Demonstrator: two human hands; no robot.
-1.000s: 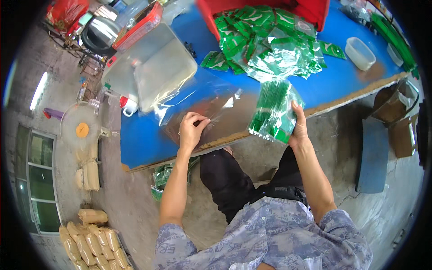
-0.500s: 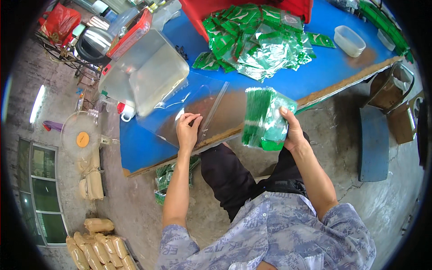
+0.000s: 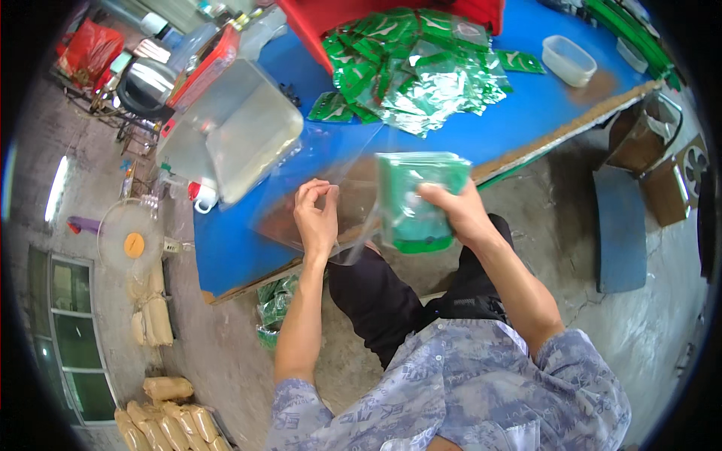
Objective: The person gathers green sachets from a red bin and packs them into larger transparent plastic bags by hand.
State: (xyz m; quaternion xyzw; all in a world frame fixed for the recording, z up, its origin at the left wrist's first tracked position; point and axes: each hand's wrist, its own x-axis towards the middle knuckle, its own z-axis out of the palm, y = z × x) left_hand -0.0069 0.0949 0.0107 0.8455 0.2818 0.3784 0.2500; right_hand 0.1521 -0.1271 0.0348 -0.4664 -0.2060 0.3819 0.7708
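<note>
My right hand [image 3: 460, 212] grips a thick stack of green-and-clear plastic packets [image 3: 417, 180], thumb lying across the front. The stack is blurred and hangs over the table's front edge, just above my lap. My left hand [image 3: 316, 222] is closed in a pinch on a large clear plastic bag [image 3: 353, 207], whose right-hand edge rises toward the stack. Beyond both hands, a loose heap of the same green packets [image 3: 410, 71] spills from a red bin [image 3: 304, 34] onto the blue table [image 3: 226, 255].
A translucent plastic tub [image 3: 252, 131] stands tilted left of the bag, near a white mug [image 3: 203, 195]. A small clear container [image 3: 569, 60] sits at the right. More green packets [image 3: 277, 301] lie below the table, and a blue stool [image 3: 620, 233] stands at the right.
My right hand has brought the packet stack leftward, close to the clear bag. The bag's right edge has lifted and bent toward the stack, while my left hand stays pinched on the bag.
</note>
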